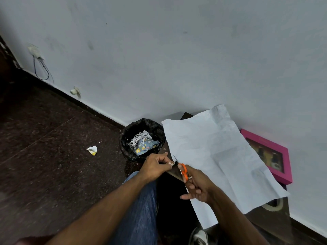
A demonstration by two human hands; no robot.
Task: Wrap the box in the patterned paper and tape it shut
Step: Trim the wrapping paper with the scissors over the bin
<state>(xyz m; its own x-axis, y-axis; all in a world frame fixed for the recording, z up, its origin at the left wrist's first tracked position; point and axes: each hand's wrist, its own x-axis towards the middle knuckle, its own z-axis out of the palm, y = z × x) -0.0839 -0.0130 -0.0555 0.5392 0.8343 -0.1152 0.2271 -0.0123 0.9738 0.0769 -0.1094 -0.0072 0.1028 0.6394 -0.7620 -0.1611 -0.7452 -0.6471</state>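
Denim-clad knee (141,200) sits at six o'clock, under both forearms. Left hand (155,167) pinches a small paper scrap (171,163); right hand (196,186) grips orange scissors (184,171) at the edge of the paper sheet (221,156), white side up. Pink box (269,154) lies at three o'clock, partly under the sheet. Bin (141,138) stands at twelve o'clock of the hands.

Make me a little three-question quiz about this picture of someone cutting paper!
1. True or false: the right hand holds orange scissors.
2. What does the left hand pinch? A) a small paper scrap B) the tape roll C) the pink box
3. Fill in: paper scraps lie in the black ____ by the wall.

Key: 1 true; 2 A; 3 bin.
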